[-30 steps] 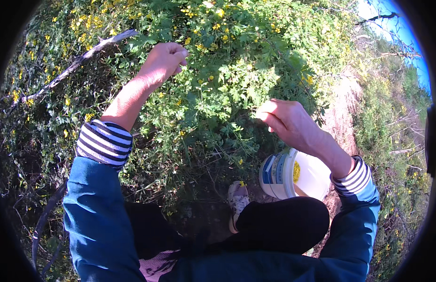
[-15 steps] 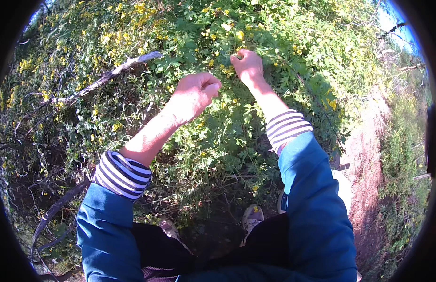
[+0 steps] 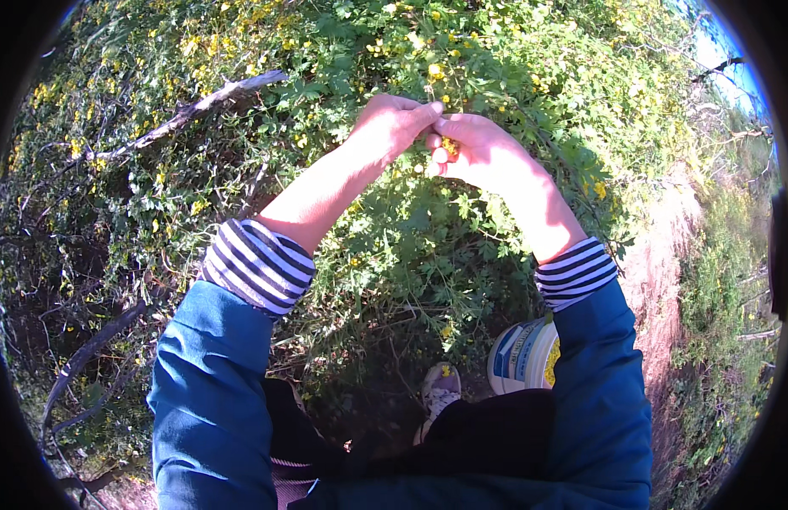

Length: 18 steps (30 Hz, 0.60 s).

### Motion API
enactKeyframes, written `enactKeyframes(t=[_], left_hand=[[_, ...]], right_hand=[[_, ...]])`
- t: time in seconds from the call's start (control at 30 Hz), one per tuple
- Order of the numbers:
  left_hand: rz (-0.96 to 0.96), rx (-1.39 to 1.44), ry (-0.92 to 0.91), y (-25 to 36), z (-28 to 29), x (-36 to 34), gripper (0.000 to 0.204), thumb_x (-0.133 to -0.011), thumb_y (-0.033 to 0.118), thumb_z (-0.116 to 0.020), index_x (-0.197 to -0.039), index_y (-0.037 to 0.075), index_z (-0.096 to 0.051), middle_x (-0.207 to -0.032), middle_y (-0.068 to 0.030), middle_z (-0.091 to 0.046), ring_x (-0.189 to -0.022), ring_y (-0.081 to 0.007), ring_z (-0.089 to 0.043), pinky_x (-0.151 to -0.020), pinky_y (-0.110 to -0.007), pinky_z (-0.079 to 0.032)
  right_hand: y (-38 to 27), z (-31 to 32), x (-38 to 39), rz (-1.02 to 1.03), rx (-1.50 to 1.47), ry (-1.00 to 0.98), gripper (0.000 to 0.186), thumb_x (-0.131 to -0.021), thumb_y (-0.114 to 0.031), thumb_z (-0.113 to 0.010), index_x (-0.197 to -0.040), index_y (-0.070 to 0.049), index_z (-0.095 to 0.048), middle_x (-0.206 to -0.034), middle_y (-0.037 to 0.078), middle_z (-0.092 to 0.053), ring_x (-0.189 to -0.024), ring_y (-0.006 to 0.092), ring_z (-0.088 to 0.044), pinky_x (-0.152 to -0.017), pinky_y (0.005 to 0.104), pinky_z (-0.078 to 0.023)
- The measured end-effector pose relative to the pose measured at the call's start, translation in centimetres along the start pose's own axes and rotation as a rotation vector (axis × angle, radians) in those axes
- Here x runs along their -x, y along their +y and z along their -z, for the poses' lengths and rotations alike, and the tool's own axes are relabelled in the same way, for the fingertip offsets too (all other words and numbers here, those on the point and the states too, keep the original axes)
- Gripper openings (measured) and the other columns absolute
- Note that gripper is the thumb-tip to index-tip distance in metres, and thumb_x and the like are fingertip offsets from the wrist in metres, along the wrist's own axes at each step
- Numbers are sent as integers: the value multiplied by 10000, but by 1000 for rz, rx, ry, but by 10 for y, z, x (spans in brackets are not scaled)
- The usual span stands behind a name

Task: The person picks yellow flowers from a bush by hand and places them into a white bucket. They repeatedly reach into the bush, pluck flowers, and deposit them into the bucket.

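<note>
My left hand (image 3: pixel 392 129) is closed in a pinch, thumb and fingertips at a thin flower stem that rises to a yellow flower (image 3: pixel 436 71). Right beside it, fingertips almost meeting, my right hand (image 3: pixel 492 155) is turned partly palm up with its fingers curled. Small yellow flowers (image 3: pixel 449 146) lie in those curled fingers; some are hidden by them. Around both hands grows a leafy green plant (image 3: pixel 462 229) dotted with more yellow blossoms.
A white and blue bucket (image 3: pixel 515 357) with yellow flowers (image 3: pixel 551 365) inside stands by my right forearm, partly covered by it. A bare dead branch (image 3: pixel 186 117) crosses the bushes at left. My shoe (image 3: pixel 442 387) is below. A reddish dirt path (image 3: pixel 657 255) runs along the right.
My left hand has moved right and up to meet the right hand. My right hand has come down and rolled over, showing yellow flowers in its fingers. More of the bucket is visible.
</note>
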State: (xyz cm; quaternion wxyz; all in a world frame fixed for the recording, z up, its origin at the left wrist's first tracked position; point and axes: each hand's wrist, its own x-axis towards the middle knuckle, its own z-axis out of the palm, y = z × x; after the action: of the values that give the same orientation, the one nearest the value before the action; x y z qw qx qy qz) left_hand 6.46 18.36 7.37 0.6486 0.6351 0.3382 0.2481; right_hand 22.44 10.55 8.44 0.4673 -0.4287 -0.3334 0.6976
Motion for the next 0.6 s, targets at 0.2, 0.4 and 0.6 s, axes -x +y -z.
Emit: enactKeyframes(t=[0.2,0.4,0.6], left_hand=[[210,239,6,3,-4,-5,207,-874,187,-660,-885,-19,-663,-771,-90,-664,-619,-153,-618,-659,-301,-535],[100,270,76,8,-13,8,190,-942,192,-548,-876,22,-604,-726,-63,-630,-578,-126,-592,-553,-249,-500],[123,360,349,23,0,0,163,-959,172,-513,-871,50,-575,-720,-39,-577,-589,-126,-560,-535,-256,-495]], right_hand=[[20,-10,-4,-132,-166,45,148,-953,-182,-505,-882,-53,-511,-748,5,-491,-615,102,-467,-567,282,-447],[26,-39,6,-33,-92,89,142,-983,-238,-442,-937,-108,-472,-700,-25,-466,-527,70,-411,-481,231,-379],[31,-76,18,107,552,161,211,-964,-201,-423,-826,-81,-529,-625,-43,-451,-459,44,-364,-390,220,-266]])
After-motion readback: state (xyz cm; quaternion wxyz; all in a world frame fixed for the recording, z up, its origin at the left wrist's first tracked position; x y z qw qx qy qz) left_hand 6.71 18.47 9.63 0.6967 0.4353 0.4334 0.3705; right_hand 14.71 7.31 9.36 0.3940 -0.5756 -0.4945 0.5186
